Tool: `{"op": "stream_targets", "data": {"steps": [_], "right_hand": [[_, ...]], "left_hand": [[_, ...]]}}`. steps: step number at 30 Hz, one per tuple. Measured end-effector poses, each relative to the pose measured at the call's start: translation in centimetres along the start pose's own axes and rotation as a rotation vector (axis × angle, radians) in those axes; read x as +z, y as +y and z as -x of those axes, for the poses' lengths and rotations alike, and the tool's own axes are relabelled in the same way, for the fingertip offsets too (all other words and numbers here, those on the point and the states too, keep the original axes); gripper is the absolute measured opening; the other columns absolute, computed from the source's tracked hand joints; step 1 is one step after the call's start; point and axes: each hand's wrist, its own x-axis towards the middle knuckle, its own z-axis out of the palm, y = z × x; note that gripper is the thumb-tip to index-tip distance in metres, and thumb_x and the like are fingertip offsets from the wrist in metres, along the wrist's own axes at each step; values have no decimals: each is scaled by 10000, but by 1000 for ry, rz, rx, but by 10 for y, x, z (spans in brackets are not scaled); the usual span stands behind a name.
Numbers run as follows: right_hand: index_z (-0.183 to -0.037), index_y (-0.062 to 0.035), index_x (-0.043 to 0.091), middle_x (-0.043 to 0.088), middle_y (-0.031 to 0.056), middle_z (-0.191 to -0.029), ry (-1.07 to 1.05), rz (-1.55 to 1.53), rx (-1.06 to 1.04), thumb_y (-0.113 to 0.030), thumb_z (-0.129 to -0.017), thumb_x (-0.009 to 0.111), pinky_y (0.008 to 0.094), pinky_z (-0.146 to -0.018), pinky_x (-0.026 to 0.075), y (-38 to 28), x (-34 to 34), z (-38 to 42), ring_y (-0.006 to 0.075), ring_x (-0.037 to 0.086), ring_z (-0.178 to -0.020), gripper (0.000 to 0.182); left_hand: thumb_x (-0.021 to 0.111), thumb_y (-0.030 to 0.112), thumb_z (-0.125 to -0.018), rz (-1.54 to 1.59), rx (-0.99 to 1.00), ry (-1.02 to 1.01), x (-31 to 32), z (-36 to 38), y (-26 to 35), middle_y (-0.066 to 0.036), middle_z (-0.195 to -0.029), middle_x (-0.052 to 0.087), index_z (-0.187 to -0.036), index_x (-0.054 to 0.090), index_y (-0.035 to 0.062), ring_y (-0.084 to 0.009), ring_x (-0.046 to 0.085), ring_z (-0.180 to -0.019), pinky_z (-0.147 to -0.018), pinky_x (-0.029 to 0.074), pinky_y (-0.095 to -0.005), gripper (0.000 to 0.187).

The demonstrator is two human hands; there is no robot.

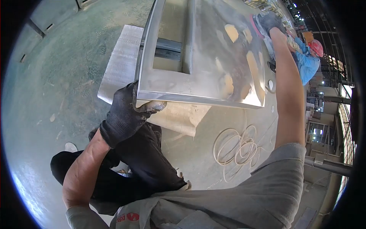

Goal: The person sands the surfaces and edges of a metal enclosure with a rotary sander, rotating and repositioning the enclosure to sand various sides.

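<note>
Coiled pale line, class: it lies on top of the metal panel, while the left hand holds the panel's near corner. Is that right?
No: the coiled pale line lies on the floor, as the head view shows. The left hand does hold the metal panel at its near corner.

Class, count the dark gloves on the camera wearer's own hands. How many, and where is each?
2. The left glove grips the near left corner of the metal panel; the right glove is farther off, at the panel's right side.
</note>
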Motion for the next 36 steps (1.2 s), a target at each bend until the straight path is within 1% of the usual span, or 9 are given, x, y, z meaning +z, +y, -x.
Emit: {"op": "stream_targets", "data": {"steps": [5, 9, 11, 16, 19, 21, 24, 33, 36], "right_hand": [[-1281, -98, 698, 657, 197, -1352, 36, -41, -126, -538, -897, 577, 456, -1018, 521, -15, -22, 52, 360, 639, -1246, 596], [-1259, -106, 693, 668, 202, -1326, 46, -29, -126, -576, -911, 585, 487, -1032, 512, -47, -52, 101, 393, 640, -1227, 594], [-1226, -95, 722, 708, 214, -1232, 19, -61, -117, -510, -922, 587, 461, -996, 547, -65, -75, 133, 362, 685, -1160, 532], [-1166, -98, 743, 714, 213, -1213, 114, -134, -185, -471, -918, 609, 462, -984, 549, -74, -66, 122, 378, 687, -1143, 467], [-1127, -107, 764, 718, 214, -1202, 182, -179, -105, -459, -926, 594, 459, -976, 553, -69, -58, 101, 371, 695, -1130, 440], [-1265, -103, 691, 682, 200, -1297, 84, -167, -216, -573, -912, 580, 485, -1019, 518, -68, -63, 94, 395, 647, -1209, 598], [-1263, -109, 698, 687, 197, -1287, 43, -132, -102, -561, -908, 586, 485, -1012, 521, -72, -68, 96, 387, 653, -1202, 585], [-1402, -148, 601, 619, 181, -1412, 36, -190, -52, -560, -907, 574, 489, -1073, 483, -64, -68, 134, 368, 608, -1284, 644], [-1377, -146, 625, 631, 188, -1393, -2, -155, -41, -562, -902, 580, 479, -1073, 486, -57, -66, 119, 372, 614, -1273, 634]], "left_hand": [[847, 46, -797, -7, 21, 4, 2, 0, -5, -190, -1090, 746, -1222, 637, -32, -306, 735, -1013, -915, 575, -384, 481], [841, 59, -809, -79, 52, 36, 1, 1, 0, -199, -1093, 740, -1221, 634, -36, -323, 731, -1017, -917, 571, -402, 470], [839, 66, -814, -75, 49, 36, 1, 2, 0, -206, -1078, 738, -1221, 632, -39, -330, 730, -1010, -911, 570, -404, 469], [844, 99, -823, -92, 85, 50, 0, 1, -1, -225, -1032, 732, -1213, 631, -49, -349, 728, -984, -885, 572, -411, 468], [857, 118, -821, -125, 104, 72, 0, 2, -2, -234, -1020, 732, -1197, 633, -57, -356, 727, -958, -868, 575, -414, 472], [848, 151, -856, -39, 34, 6, 1, 1, -11, -179, -1115, 730, -1248, 621, -34, -294, 697, -1012, -930, 547, -407, 489], [860, 137, -826, -110, -5, 3, -2, -1, 1, -235, -1019, 737, -1189, 639, -48, -352, 733, -954, -859, 580, -411, 463], [817, 178, -890, -98, 44, 16, 0, -1, -2, -211, -1070, 736, -1221, 633, -30, -322, 717, -1000, -902, 560, -413, 432], [817, 172, -889, -78, -1, -20, -2, -1, 4, -204, -1067, 740, -1220, 634, -34, -319, 721, -994, -899, 563, -411, 431]]}}
